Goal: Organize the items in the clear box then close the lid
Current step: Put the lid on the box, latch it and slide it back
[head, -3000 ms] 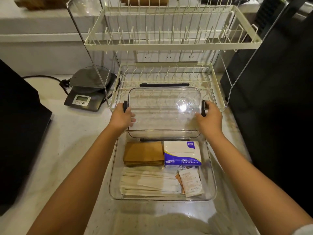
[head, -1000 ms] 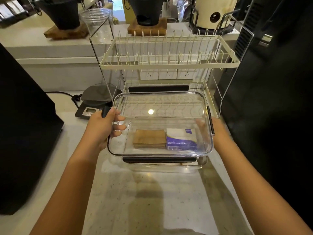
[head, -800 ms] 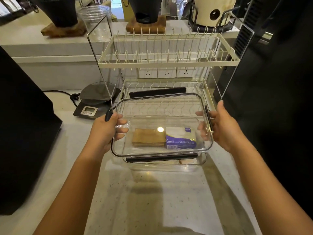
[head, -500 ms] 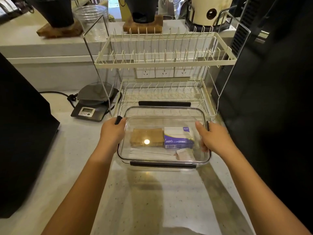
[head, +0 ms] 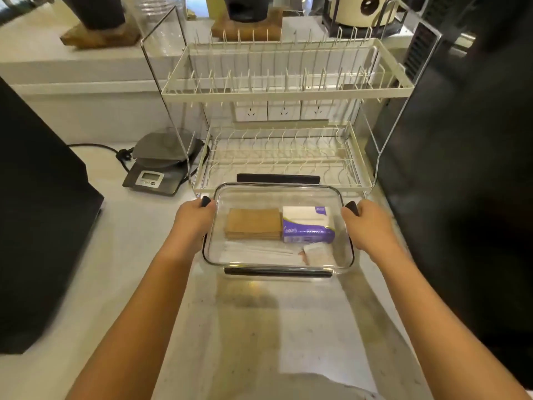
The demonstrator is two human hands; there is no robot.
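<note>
- The clear box [head: 344,265] is set on the counter [head: 121,255], at 6 o'clock from the dish rack [head: 281,157], with the lid [head: 277,190] laid flat on top.
- The lid's 9 o'clock latch is gripped by the left hand [head: 193,219], fingers curled over the edge.
- The 3 o'clock latch is gripped by the right hand [head: 367,226].
- Brown napkins [head: 253,223], a tissue pack [head: 307,228] and white sachets [head: 317,254] are seen inside.
- A scale [head: 161,161] is placed at 10 o'clock from the box.

From my remote view I can read almost nothing: the purple and white tissue pack [head: 305,226] inside the clear box [head: 344,267] carries white lettering on its purple band and a small mark at its top corner, both too blurred to make out, and the kitchen scale [head: 150,178] display shows no digits I can read
</note>
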